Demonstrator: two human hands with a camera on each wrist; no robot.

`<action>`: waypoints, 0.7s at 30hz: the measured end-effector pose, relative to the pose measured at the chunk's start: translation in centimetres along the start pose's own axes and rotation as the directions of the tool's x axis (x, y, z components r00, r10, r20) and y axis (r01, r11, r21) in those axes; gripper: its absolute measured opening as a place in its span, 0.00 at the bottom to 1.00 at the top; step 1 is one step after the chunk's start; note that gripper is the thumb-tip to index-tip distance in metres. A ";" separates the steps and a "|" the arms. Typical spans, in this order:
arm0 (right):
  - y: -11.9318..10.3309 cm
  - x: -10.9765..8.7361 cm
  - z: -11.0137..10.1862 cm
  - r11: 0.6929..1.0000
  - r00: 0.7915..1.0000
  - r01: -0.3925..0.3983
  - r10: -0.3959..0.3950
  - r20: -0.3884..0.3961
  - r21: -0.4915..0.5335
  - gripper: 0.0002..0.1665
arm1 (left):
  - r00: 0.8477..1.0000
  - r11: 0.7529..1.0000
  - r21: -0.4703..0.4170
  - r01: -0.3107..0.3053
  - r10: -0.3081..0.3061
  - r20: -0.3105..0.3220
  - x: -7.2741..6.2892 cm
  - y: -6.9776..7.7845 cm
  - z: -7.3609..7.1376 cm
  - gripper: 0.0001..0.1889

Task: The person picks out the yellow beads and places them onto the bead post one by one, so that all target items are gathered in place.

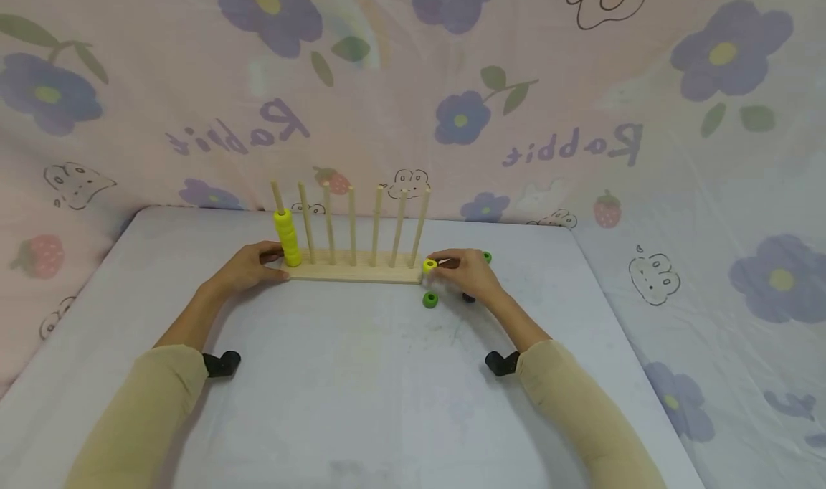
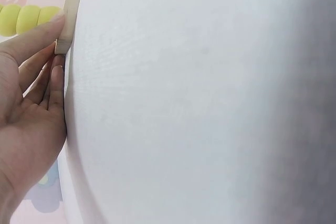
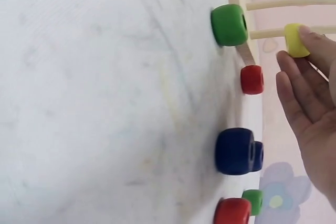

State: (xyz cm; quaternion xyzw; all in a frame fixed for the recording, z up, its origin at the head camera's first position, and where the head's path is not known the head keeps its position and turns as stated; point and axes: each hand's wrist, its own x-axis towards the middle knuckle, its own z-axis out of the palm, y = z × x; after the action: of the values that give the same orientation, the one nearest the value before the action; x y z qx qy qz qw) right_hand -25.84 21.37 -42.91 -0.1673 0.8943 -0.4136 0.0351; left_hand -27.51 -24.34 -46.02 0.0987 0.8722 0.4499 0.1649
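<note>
A wooden peg stand [image 1: 355, 274] with several upright pegs stands on the table. Stacked yellow beads [image 1: 288, 238] fill most of its leftmost peg; the other pegs are bare. My left hand [image 1: 248, 268] grips the stand's left end, thumb at the front of the base and fingers curled behind it. At the opposite end, my right hand [image 1: 470, 270] pinches one yellow bead [image 3: 295, 40] between thumb and fingers, held above the table beside the base. On the table just in front of that hand lies a green bead [image 1: 430, 300].
Around the right hand, the right wrist view shows a red bead [image 3: 252, 80], dark blue beads [image 3: 233, 150], another red bead [image 3: 233, 211] and a smaller-looking green bead [image 3: 253, 201]. The white table [image 1: 323, 388] meets a flower-printed cloth [image 1: 387, 116] behind. Black devices [image 1: 222, 363] sit at both wrists.
</note>
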 end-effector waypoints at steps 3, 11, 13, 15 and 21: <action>-0.4 0.2 -0.4 0.998 1.000 0.026 -0.025 -0.018 0.063 0.16 | 1.000 1.000 0.000 -0.002 0.002 0.004 0.1 -0.1 0.0 0.41; -1.9 0.6 -1.2 0.987 0.995 0.087 -0.080 -0.054 0.135 0.17 | 1.000 1.000 0.007 0.000 0.000 0.000 0.3 -0.3 -0.1 0.41; -2.4 0.6 -1.4 0.988 0.994 0.098 -0.091 -0.056 0.122 0.17 | 1.000 1.000 0.005 -0.004 0.004 -0.001 0.3 -0.2 -0.1 0.41; -2.9 0.6 -1.7 0.988 0.992 0.116 -0.111 -0.057 0.103 0.17 | 1.000 1.000 0.005 -0.006 0.006 -0.002 0.3 -0.2 -0.1 0.41; -4.6 0.9 -2.4 0.978 0.980 0.194 -0.190 -0.057 0.071 0.17 | 1.000 1.000 0.003 0.015 -0.015 0.003 0.2 -0.1 -0.2 0.41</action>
State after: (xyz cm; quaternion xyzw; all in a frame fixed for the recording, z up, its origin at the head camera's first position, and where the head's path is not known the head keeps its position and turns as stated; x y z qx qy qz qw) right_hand -25.95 19.98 -37.82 -0.2411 0.8582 -0.4527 -0.0210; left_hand -27.74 -24.49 -45.99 0.0933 0.8733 0.4471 0.1694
